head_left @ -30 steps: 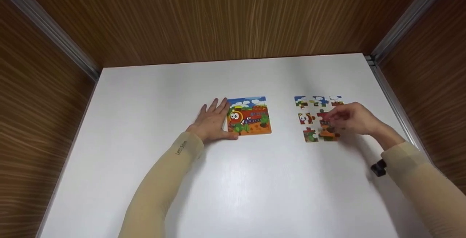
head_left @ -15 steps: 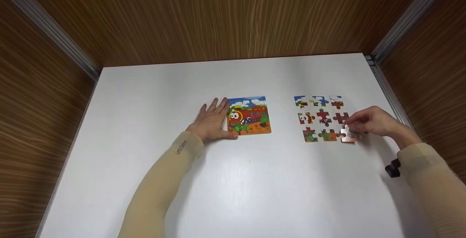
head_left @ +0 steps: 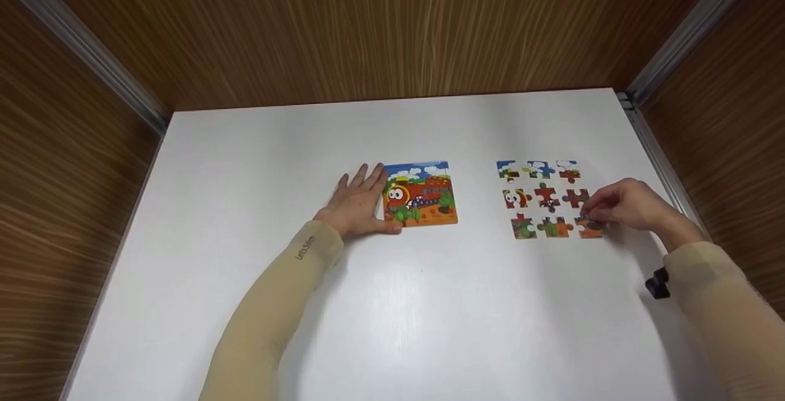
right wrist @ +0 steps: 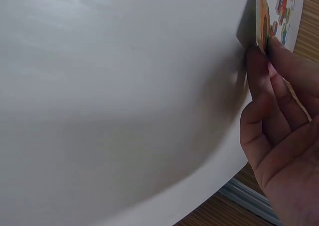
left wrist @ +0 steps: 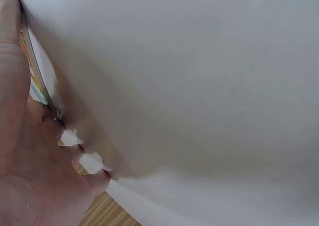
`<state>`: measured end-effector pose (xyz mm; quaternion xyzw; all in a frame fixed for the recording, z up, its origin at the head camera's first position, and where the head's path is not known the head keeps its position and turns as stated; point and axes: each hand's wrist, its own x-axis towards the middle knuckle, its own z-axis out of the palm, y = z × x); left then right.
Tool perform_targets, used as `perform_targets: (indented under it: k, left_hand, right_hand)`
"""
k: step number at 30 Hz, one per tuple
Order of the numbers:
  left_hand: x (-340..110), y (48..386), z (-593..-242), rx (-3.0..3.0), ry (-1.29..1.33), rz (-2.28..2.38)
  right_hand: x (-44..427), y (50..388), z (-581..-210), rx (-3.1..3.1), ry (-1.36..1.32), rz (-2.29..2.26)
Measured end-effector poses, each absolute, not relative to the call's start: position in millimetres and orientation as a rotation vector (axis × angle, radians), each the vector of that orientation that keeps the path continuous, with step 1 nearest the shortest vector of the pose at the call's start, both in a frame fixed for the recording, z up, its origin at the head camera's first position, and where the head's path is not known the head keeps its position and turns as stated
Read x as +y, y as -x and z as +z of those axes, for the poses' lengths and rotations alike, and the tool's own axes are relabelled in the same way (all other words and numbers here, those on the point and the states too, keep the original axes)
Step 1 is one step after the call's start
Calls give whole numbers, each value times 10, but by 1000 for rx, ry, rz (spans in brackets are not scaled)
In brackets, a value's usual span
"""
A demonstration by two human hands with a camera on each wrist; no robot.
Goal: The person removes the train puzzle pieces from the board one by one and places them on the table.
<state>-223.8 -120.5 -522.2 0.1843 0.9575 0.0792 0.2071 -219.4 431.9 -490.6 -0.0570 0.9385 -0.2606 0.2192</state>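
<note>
My left hand [head_left: 357, 205] lies with fingers spread along the left edge of a square picture board [head_left: 423, 195] showing a red cartoon train. Its thumb touches the lower left corner in the head view. Over on the right, my right hand [head_left: 628, 208] pinches the bottom-right puzzle piece [head_left: 590, 228], orange with a dark patch. The right wrist view shows that orange piece [right wrist: 261, 24] edge-on between thumb and finger, tilted off the white surface. Left of this hand, several jigsaw pieces [head_left: 546, 197] lie face up in rows, slightly apart.
The white tabletop [head_left: 392, 315] spreads in front and to the left of the board. Brown wood-grain panels [head_left: 368, 27] stand behind and at both sides, with metal strips [head_left: 668, 162] at the corners. A small black object [head_left: 658, 283] hangs by the right cuff.
My right hand has moved right and slightly down, from over the middle pieces to the bottom-right piece. That piece, shiny with glare earlier, now shows its orange print. The left hand stays put.
</note>
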Motion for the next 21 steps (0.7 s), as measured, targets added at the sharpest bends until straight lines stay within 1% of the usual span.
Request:
perform_targets:
  k: [9, 16, 21]
  left_hand:
    - [-1195, 2261, -5240, 2670, -529, 188]
    - [-1197, 2253, -5215, 2660, -513, 206]
    - [-1207, 2269, -5156, 2648, -481, 332]
  right_hand:
    - [4296, 2167, -4893, 2694, 295, -606]
    - [4272, 2121, -4879, 2735, 246, -628]
    - [4009, 2076, -4715, 2884, 264, -683]
